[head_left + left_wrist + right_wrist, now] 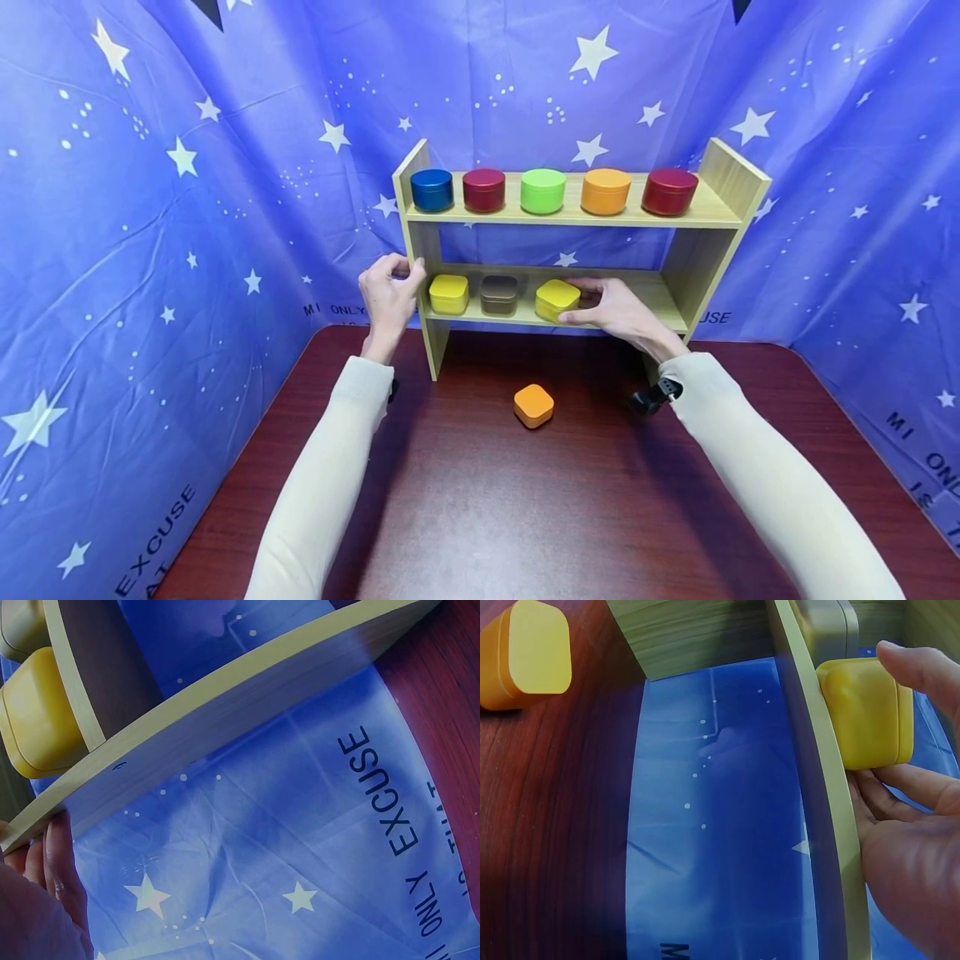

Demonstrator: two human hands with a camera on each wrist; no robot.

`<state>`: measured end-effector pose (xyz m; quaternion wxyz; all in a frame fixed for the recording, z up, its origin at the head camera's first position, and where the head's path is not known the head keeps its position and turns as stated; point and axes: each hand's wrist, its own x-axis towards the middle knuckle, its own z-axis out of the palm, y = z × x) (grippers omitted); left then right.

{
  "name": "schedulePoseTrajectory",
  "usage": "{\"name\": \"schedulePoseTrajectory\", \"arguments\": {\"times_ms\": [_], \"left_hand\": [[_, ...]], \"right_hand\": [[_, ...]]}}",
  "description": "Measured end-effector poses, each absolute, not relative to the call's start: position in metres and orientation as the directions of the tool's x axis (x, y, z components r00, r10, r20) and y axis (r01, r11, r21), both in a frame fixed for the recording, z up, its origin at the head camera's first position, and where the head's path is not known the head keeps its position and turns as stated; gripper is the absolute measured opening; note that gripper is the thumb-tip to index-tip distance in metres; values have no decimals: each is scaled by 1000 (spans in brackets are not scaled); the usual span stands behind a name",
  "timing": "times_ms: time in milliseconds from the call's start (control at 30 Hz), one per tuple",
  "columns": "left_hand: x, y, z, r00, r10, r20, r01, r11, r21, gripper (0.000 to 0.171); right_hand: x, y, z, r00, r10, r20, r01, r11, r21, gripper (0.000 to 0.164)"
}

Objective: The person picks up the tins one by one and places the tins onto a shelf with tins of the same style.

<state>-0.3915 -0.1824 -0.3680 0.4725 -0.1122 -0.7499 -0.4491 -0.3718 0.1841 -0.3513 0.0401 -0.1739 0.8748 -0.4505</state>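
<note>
A two-tier wooden shelf [577,222] stands at the back of the table. My left hand [392,293] grips the front edge of its left side panel [225,697], fingers lying against the outer face. On the lower board, my right hand [617,310] holds a yellow square tin [557,300] between thumb and fingers; the tin sits slightly turned at the board's front edge. To its left are a brown square tin [498,295] and, by the left panel, another yellow square tin [448,294]. An orange square tin [533,406] lies on the table in front.
Along the upper board stand several round tins: blue [432,190], dark red [483,191], green [542,191], orange [605,191] and a second red one [670,192]. A blue star-patterned curtain [247,183] surrounds the dark red wooden table [480,508].
</note>
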Motion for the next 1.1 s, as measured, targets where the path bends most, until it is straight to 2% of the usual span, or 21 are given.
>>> {"name": "schedulePoseTrajectory", "arguments": {"times_ms": [367,800,1100], "left_hand": [[-390,-181,-367,-537,-257,804,584,574,574,29],[-389,-182,-370,-559,-272,783,568,562,601,27],[-389,-180,-369,-524,-289,801,575,573,584,27]], "right_hand": [[-355,197,-354,-936,-336,107,-279,520,-807,76],[-334,207,-363,-920,-350,178,-321,407,-855,66],[-315,213,-368,-914,-358,192,-320,340,-885,63]]}}
